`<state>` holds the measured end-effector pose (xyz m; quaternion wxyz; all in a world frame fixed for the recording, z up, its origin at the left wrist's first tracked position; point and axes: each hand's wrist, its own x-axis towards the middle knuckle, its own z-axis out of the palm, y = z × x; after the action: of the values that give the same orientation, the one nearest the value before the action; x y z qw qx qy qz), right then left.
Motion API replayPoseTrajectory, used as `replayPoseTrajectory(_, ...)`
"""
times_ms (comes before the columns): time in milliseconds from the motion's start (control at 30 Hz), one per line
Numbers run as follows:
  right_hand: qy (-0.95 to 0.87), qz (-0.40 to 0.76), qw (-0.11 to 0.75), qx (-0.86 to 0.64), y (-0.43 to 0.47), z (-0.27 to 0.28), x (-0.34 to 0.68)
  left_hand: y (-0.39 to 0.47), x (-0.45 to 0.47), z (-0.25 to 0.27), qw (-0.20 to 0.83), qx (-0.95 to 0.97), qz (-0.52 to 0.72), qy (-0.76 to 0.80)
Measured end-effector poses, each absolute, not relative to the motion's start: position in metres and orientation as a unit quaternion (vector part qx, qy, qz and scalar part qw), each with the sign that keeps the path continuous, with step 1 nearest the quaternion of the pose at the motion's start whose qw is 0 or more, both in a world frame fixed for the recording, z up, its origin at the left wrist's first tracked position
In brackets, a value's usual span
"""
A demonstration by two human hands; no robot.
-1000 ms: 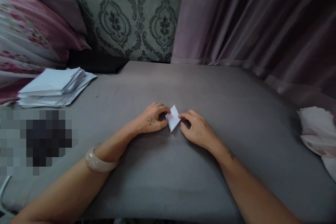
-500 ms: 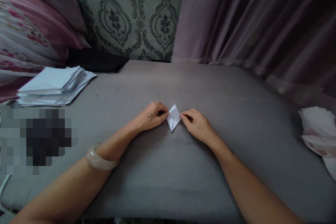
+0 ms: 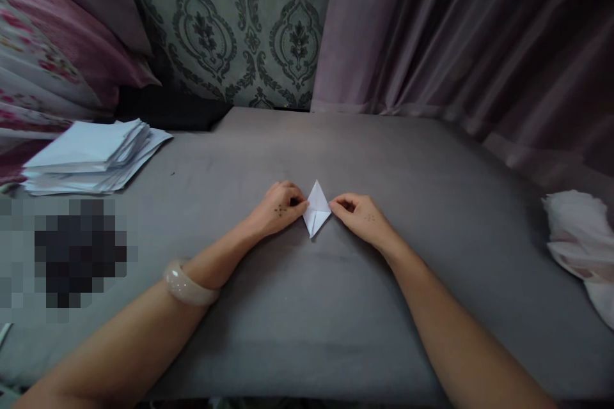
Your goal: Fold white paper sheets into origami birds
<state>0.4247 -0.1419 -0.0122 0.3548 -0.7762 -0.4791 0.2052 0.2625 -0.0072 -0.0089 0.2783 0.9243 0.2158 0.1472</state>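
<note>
A small piece of folded white paper (image 3: 317, 209), shaped like a tall diamond, is between my two hands above the grey cloth surface (image 3: 307, 326). A crease runs across its middle, and a slit shows in its lower half. My left hand (image 3: 284, 208) pinches the left corner between thumb and forefinger. At the opposite corner, the thumb and forefinger of my right hand (image 3: 359, 214) close on the paper's edge. A pale bangle (image 3: 189, 285) circles my left wrist.
A stack of folded white sheets (image 3: 91, 156) lies at the left, in front of a dark folded item (image 3: 173, 108). Crumpled white cloth (image 3: 578, 236) is at the right edge. Purple curtains (image 3: 384, 25) and patterned wallpaper (image 3: 249, 32) border the back.
The paper's upper part has opened upward into a longer point, and a horizontal crease now shows. Both hands keep their corner pinches, and the view has shifted slightly.
</note>
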Motion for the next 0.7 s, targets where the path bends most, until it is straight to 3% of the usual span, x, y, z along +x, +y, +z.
replayPoseTrajectory(267,-0.488,0.143,0.302,-0.806,-0.1413,-0.0127,0.4159,-0.0017,0.2654,-0.0170,0.310,0.903,0.180,0.238)
replayPoseTrajectory(700,-0.481,0.156,0.316,-0.803,-0.1427,-0.0101,0.4157,-0.0023,0.2622,-0.0127,0.346,0.890,0.157,0.253)
